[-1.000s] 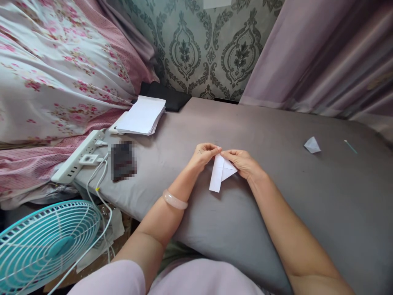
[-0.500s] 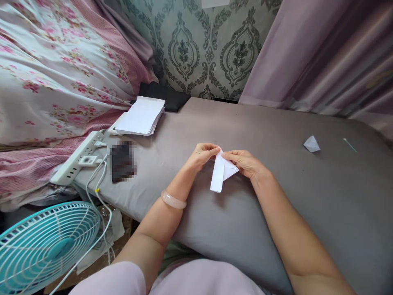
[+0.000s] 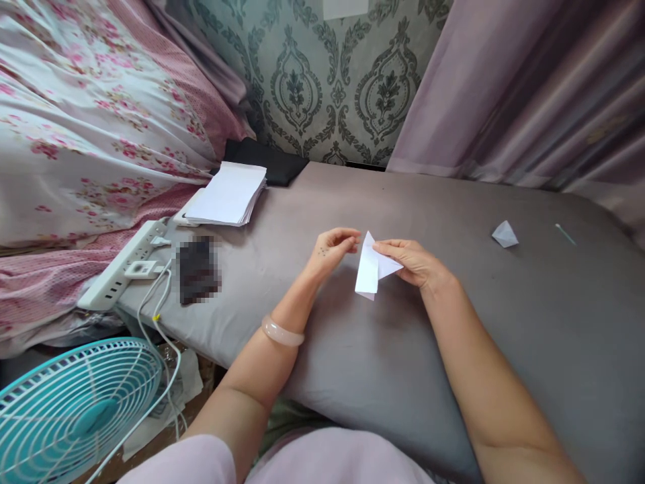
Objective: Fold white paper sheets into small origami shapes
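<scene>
- Nearest: pale pink garment (image 3: pixel 342 457), cut off by the lower border.
- Near left: turquoise fan (image 3: pixel 95 418), cropped at the left; white cords run past it to a power strip (image 3: pixel 118 279).
- Surface: grey sheet (image 3: pixel 433 376), faintly creased, soft shadow below the hands.
- Folded white paper (image 3: pixel 367 274): above the sheet, between the hands; tip pointing far, long flap hanging near, triangular corner jutting right.
- Right hand (image 3: pixel 410 261): thumb and forefinger pinch the paper below its tip; remaining fingers partly hidden.
- Left hand (image 3: pixel 333 251): fingers curled, thumb close under the forefinger with a slight gap, just left of the tip and apart from it.
- Left: dark object (image 3: pixel 198 270), pixelated, unreadable.
- Far right: small folded piece (image 3: pixel 505 234); beside it a thin greenish stick (image 3: pixel 565 234).
- Far left: paper stack (image 3: pixel 226 193); black item (image 3: pixel 275 165) behind, partly covered, material unclear.
- Farthest: patterned wall (image 3: pixel 302 87), mauve curtain (image 3: pixel 484 87) at right, floral cloth (image 3: pixel 75 128) at left, all cropped.
</scene>
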`<state>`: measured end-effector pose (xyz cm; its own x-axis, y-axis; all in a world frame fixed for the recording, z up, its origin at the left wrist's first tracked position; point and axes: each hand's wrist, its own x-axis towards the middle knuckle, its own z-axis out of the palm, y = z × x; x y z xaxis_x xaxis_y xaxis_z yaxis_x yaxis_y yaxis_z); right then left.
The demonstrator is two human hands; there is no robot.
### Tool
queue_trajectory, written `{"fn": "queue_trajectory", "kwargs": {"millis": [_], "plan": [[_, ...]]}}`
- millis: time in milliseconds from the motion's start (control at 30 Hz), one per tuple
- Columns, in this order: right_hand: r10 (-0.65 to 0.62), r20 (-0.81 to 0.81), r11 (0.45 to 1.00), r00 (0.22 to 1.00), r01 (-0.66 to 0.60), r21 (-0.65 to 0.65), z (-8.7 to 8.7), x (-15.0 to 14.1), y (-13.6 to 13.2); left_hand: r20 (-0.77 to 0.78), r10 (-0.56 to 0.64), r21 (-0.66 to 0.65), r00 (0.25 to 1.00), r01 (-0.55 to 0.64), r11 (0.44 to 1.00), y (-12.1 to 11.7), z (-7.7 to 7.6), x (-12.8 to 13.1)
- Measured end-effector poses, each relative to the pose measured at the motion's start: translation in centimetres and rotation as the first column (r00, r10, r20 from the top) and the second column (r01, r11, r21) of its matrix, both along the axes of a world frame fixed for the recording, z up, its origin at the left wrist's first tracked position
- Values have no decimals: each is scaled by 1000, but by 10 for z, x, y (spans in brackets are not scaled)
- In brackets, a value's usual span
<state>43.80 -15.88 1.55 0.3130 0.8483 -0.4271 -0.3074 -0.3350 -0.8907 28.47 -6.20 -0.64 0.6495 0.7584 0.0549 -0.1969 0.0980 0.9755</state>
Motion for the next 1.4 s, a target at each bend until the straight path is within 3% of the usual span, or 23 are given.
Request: {"fn": "queue_trajectory", "kwargs": {"millis": [67,133,267,500,600,733,833,900,967,1033,1133,1233,1400], "plan": [[8,-34,1000,999,-8,3,4,8,-2,29,57,246,998,-63,967,-5,8,-1],[42,-50,999,998,-42,13,5,12,-3,19,11,414,1000,-18,910,-12,17,-3],[69,-64,997,996,-66,50,1,12,-2,-34,-109,528,993,110,842,-23,30,-4],[66,-146,997,987,-71,-32,-12,8,3,-83,-150,347,985,169,922,-33,38,-6],[68,-251,995,966,-82,-48,-14,4,3,-29,-115,295,993,118,948,-36,35,-5],[166,-343,979,925,-197,-58,-14,-4,2,71,22,152,997,-32,988,-36,32,-2],[189,-165,974,968,-206,-95,-11,-5,1,136,86,7,987,-88,996,-32,31,-1],[22,108,998,994,-16,-53,-4,-3,0,175,104,-116,979,-85,990,-28,31,0],[-239,348,970,906,205,132,7,-3,-1,189,148,-247,971,-98,964,-24,30,1],[-407,468,902,785,265,341,20,-10,-4,183,199,-344,963,-127,930,-21,28,2],[-448,629,865,635,131,484,33,-29,-7,170,226,-404,959,-141,904,-21,26,5],[-419,773,884,475,22,466,34,-46,-8,187,197,-407,963,-106,907,-24,23,7],[-434,826,880,359,-29,475,24,-49,-7,205,187,-406,961,-91,909,-29,21,10]]}}
